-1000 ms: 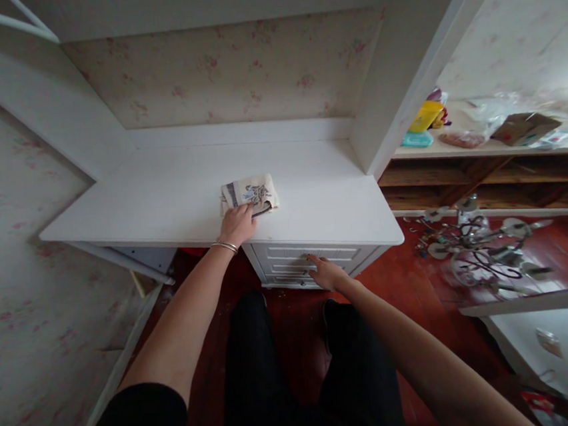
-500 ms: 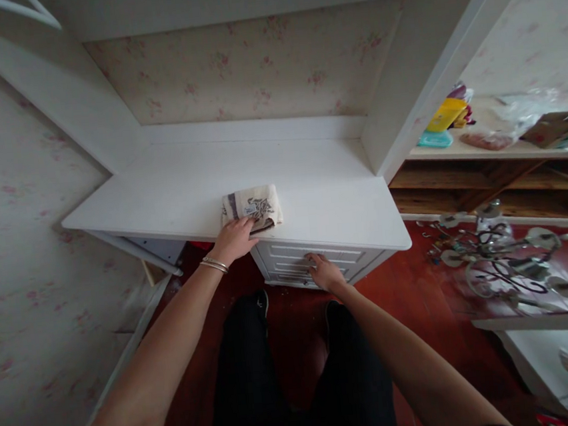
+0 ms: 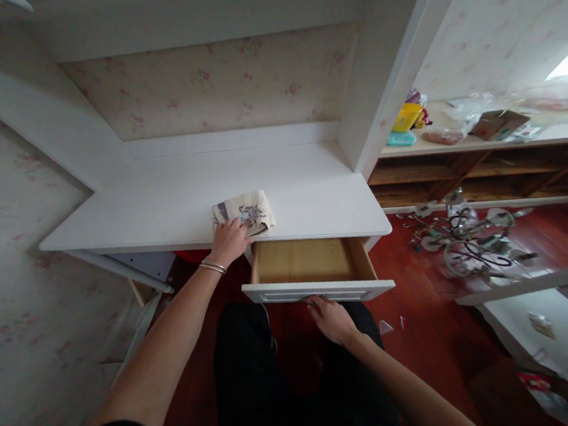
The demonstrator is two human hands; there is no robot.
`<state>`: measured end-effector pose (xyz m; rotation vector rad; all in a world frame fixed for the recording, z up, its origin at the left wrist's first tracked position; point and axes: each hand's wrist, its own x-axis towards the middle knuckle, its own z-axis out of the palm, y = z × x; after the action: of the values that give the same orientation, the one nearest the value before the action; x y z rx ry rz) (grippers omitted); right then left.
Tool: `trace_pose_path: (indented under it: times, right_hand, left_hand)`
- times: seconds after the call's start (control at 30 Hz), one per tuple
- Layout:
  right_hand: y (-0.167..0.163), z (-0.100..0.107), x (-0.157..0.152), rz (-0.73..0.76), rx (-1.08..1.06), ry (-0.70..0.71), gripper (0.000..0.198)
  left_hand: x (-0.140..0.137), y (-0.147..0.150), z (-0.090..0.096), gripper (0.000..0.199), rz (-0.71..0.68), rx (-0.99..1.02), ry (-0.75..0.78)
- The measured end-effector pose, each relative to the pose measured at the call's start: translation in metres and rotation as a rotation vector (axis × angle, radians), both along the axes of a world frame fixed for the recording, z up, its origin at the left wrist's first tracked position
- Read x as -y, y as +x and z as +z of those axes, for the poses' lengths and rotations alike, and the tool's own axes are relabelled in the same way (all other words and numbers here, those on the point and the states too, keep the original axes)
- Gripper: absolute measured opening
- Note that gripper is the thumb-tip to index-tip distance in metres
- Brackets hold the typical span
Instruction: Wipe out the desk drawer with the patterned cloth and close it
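Observation:
A folded cream cloth [image 3: 257, 205] with dark print lies at the front edge of the white desk [image 3: 171, 190]. My left hand [image 3: 229, 241], wearing bracelets at the wrist, grips the cloth's near side, fingers over it. Below the desktop a white-fronted drawer [image 3: 266, 291] is pulled out, showing its bare, light wooden bottom. My right hand [image 3: 330, 318] is closed at the middle of the drawer front; its fingers hide most of the drawer handle [image 3: 308, 300].
To the right, a long low shelf [image 3: 458, 146] holds bags, a yellow item and a cardboard box [image 3: 499, 125]. A chandelier [image 3: 471, 232] lies on the red floor. White furniture [image 3: 541, 329] stands at lower right. Tall side panels flank the desktop.
My right hand has pulled the drawer out towards me, exposing its inside. The left hand stays on the cloth. The view has shifted, bringing more of the right side into sight.

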<state>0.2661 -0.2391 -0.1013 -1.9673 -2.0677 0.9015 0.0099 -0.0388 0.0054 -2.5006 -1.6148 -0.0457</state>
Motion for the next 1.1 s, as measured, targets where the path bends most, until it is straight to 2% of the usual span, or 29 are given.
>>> trace_pose_path:
  times: [0.13, 0.23, 0.43, 0.57, 0.7, 0.8, 0.87, 1.0, 1.1]
  right_hand:
    - [-0.007, -0.004, 0.043, -0.035, -0.087, -0.018, 0.030]
    - [-0.009, -0.010, 0.070, -0.036, -0.154, -0.046, 0.033]
    - [-0.004, -0.004, 0.103, 0.025, -0.196, -0.170, 0.043]
    - [-0.001, 0.012, 0.110, 0.063, -0.248, -0.243, 0.046]
    - [-0.002, 0.023, 0.110, 0.057, -0.276, -0.287, 0.048]
    - [-0.002, 0.023, 0.112, 0.055, -0.282, -0.291, 0.050]
    - [-0.001, 0.020, 0.116, 0.063, -0.285, -0.289, 0.051]
    - [0.000, 0.018, 0.124, 0.084, -0.281, -0.321, 0.054]
    - [-0.001, 0.017, 0.132, 0.089, -0.292, -0.341, 0.054]
  left_hand:
    - [0.018, -0.003, 0.000, 0.037, -0.055, 0.023, 0.066]
    - [0.020, -0.007, -0.002, 0.033, -0.076, 0.034, 0.070]
    - [0.004, -0.003, -0.018, 0.072, -0.056, 0.065, -0.005]
    - [-0.001, 0.003, -0.016, 0.084, -0.006, 0.037, -0.034]
    - [0.005, 0.006, -0.006, 0.074, -0.039, -0.054, -0.010]
    - [0.018, 0.006, -0.001, 0.056, -0.047, -0.057, 0.031]
    - [0.028, 0.005, 0.002, 0.053, -0.054, -0.035, 0.032]
    - [0.050, 0.008, 0.011, 0.056, -0.070, 0.141, -0.030]
    - [0.067, 0.014, 0.022, 0.050, 0.013, 0.513, -0.157]
